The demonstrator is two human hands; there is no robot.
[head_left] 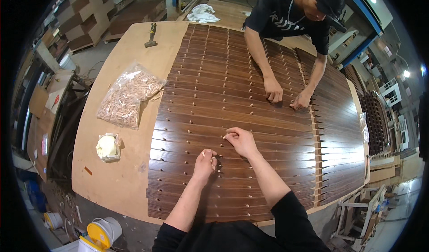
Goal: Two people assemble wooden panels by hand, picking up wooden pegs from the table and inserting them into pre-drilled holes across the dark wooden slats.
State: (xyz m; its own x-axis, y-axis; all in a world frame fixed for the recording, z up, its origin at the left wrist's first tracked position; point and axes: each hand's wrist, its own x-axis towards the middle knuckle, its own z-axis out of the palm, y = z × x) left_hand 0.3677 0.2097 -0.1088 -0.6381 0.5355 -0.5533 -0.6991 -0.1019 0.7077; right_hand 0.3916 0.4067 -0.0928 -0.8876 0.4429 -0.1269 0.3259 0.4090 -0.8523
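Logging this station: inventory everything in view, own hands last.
Table: 1, tan, centre
Boards: many, dark brown, on table
Dowels: many, pale, in rows on boards
Bag of dowels: 1, clear, table's left
Hammer: 1, black-and-yellow handle, table's far left
Tub: 1, whitish, cream contents, nearer than bag
Strip: 1, orange-brown, table's near left
Cloth: 1 heap, white, beyond table
Buckets: 3, white and yellow, lower left
Stack: 1, brown, upper left
Co-worker: 1, black clothing, far side
Background items: uncounted, mixed, around edges
Own sleeves: 2, black, lower edge
Left hand: 1, bare, centre, holding dowels
Right hand: 1, bare, centre, apparently pinching dowel
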